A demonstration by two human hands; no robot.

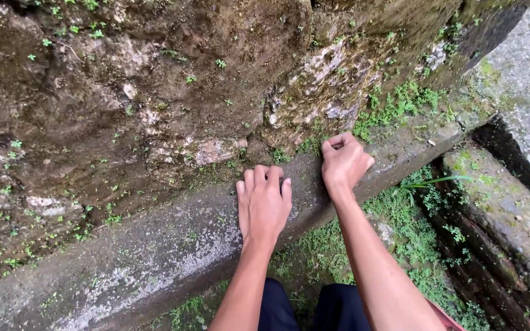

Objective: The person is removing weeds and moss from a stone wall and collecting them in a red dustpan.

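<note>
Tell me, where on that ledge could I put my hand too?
The concrete ledge lies bare to the left of the left hand, below the stone wall. Around the right hand it is crowded: both hands sit close, with weeds growing just beyond.

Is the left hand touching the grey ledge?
Touching. The head view shows the left hand lying flat on the ledge, fingers curled over its top edge, with no gap showing beneath the palm.

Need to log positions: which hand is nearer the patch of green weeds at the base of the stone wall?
Right. The right hand is fisted beside the green weeds; the left hand lies flat on the concrete ledge, farther away.
</note>
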